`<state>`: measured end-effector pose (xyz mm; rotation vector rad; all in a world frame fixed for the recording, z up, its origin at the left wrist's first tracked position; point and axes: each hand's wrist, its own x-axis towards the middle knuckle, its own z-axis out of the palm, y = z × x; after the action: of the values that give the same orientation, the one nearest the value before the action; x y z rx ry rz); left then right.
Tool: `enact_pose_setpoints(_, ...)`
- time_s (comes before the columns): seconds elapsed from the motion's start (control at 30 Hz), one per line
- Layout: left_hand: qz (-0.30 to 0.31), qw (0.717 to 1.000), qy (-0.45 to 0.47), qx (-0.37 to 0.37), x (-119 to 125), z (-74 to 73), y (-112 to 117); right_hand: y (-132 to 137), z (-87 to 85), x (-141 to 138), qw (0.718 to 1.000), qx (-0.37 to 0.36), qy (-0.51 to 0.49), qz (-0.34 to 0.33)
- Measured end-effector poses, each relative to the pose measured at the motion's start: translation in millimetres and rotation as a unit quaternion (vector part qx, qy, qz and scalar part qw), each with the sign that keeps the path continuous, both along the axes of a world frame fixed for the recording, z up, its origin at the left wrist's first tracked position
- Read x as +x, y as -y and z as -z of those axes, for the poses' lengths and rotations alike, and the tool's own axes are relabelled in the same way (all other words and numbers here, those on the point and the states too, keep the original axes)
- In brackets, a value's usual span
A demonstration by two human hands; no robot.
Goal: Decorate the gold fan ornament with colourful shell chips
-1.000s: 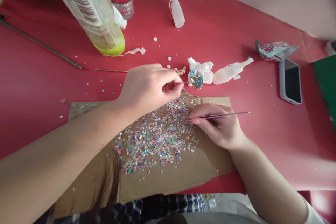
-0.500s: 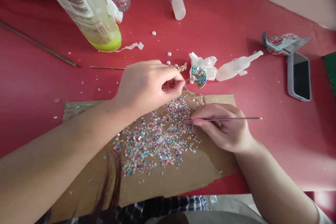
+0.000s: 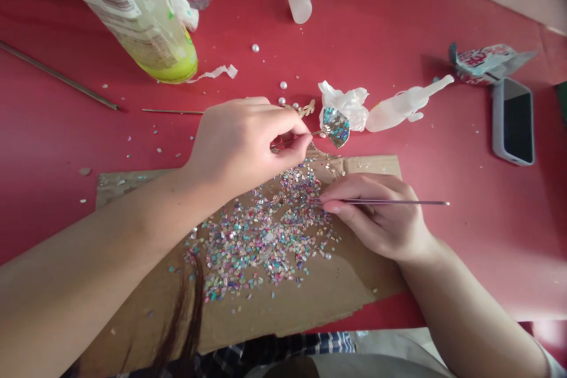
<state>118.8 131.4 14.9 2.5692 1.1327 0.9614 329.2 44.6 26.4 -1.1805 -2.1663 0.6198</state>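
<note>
"What's in the left hand [image 3: 245,144]?"

"A thin metal stem [image 3: 318,133], pinched tightly between thumb and fingers. A fan-shaped ornament [image 3: 336,127] sits on its end, held just above the cardboard and right beside a crumpled tissue [image 3: 343,100]. Blue and silver fragments cover much of its face."

"And the right hand [image 3: 376,218]?"

"Its fingers are closed around long fine tweezers [image 3: 390,202], with the tips at the heap of crushed shell chips [image 3: 266,242] on a torn cardboard sheet [image 3: 363,286]. The fingers crowd the tips and the pieces are tiny, so I can't tell whether they've caught a chip."

"What could go wrong from here?"

"A slip of the tweezers could flick a chip onto the red table [image 3: 398,29], where a few strays already lie. A lock of dark hair [image 3: 188,313] hangs beside the heap and could drag through it if the head dips. If the left hand's grip loosens, the ornament could tip and shed any fragments not firmly fixed. Pearl beads [image 3: 282,85] sit just past that hand, and a knuckle could send them rolling. The white squeeze bottle [image 3: 398,107] lying on its side could also get knocked by a careless reach."
</note>
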Motion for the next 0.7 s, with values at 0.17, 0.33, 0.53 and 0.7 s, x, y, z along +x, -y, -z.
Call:
enact_pose_setpoints(0.17,0.006,1.0,0.001,0.007,0,-0.6,-1,-1,2.2,0,1.0,0.025,-0.007,-0.016)
enact_pose_setpoints(0.33,0.014,1.0,0.006,0.02,-1,0.5,-1,-2,1.1,1,0.999,0.018,-0.039,-0.027)
enact_pose_setpoints(0.53,0.036,0.994,-0.042,0.089,-2,5.6,-2,-1,-6.9,0,0.99,0.074,-0.11,-0.04)
enact_pose_setpoints(0.7,0.117,0.964,-0.096,0.219,-2,4.8,0,5,-7.4,-2,0.971,0.126,-0.199,-0.036)
